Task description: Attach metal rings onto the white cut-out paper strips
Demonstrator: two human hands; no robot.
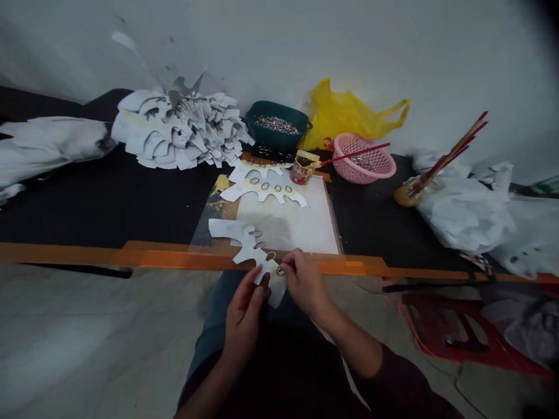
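Note:
My left hand [243,317] grips the lower end of a white cut-out piece [227,228] with tabs along its edges. The far end of this piece reaches over the table edge. Several metal rings sit along its side. My right hand [308,285] pinches a metal ring [280,270] against the piece's right edge, near my left fingers. Beyond my hands, another white cut-out [238,191] with oval rings in a row lies on a white sheet [312,218]. A small tin [302,170] with a red stick across it stands just behind.
A heap of white cut-outs [174,131] lies back left. A dark green basket [276,138] and a pink basket [364,169] hold metal rings. Behind them is a yellow bag [349,113]. White bags [467,203] and red sticks [454,148] are at right; a red stool [476,343] stands below.

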